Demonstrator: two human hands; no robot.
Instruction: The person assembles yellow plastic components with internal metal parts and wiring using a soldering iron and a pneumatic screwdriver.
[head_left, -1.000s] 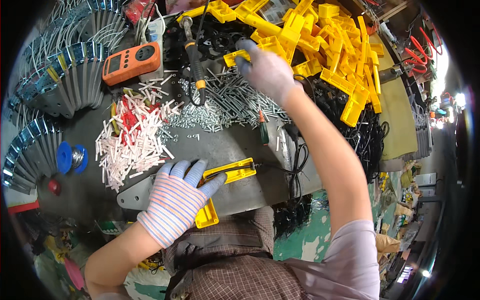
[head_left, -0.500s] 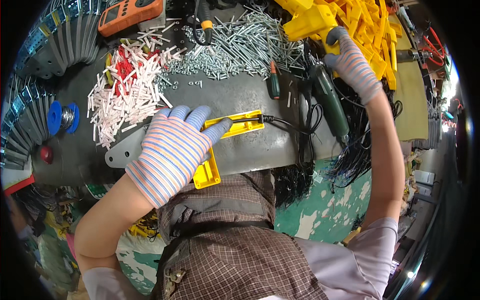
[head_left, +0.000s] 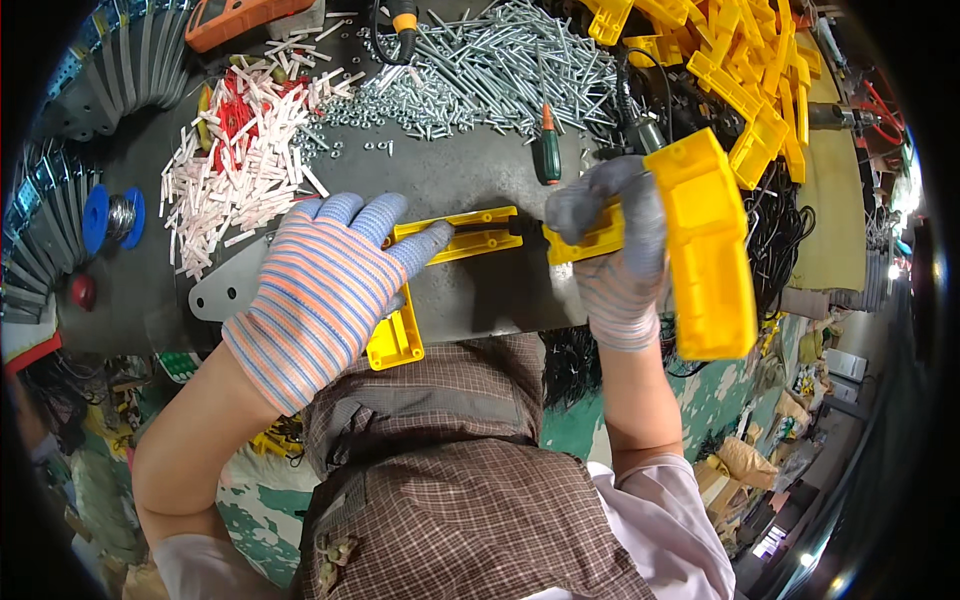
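My left hand (head_left: 315,295), in a striped glove with grey-blue fingertips, is closed on a yellow plastic housing half (head_left: 397,342) at the bench's near edge. The housing's open inner side faces up, with a black power cord (head_left: 524,232) along its handle. A flat grey metal plate (head_left: 232,287) with holes sticks out to the left, partly under the hand. My right hand (head_left: 622,245), gloved alike, grips a second yellow housing half (head_left: 712,255) by its handle, raised to the right of the first. Its wide, hollow end points towards me.
Long screws (head_left: 510,65) and nuts lie heaped at the back, beside white-and-pink strips (head_left: 235,165). A green-handled screwdriver (head_left: 547,150) lies near them. More yellow housings (head_left: 755,70) are piled back right. A blue wire spool (head_left: 112,218) and an orange meter (head_left: 235,18) sit at left.
My right hand has come from the yellow pile towards the bench middle, bringing a yellow housing half with it. My left hand still holds the first housing half, with little movement.
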